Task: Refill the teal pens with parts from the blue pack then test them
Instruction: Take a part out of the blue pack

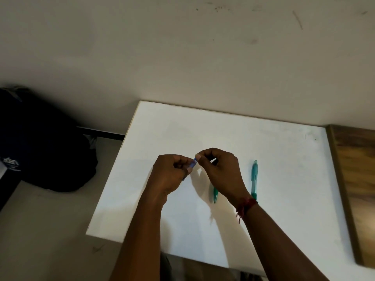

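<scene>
Both hands meet over the middle of the white tabletop (284,199), just below the frame's centre. The left hand (172,175) is curled around the blue pack (192,165), which shows only as a small blue strip between its thumb and fingers. The right hand (221,169) pinches the upper end of that pack with thumb and forefinger, its other fingers folded in; whether it holds anything else I cannot tell. A red thread (246,205) circles the right wrist.

Two teal pens lie on the tabletop, lengthwise up and down the frame. The first pen (215,194) is mostly hidden under the right hand, with only its lower end showing. The second pen (254,179) lies in full view to the right of that hand, apart from the first.

A dark bag (46,142) sits on the floor at the left edge. A wooden panel (357,179) borders the tabletop on the right.
</scene>
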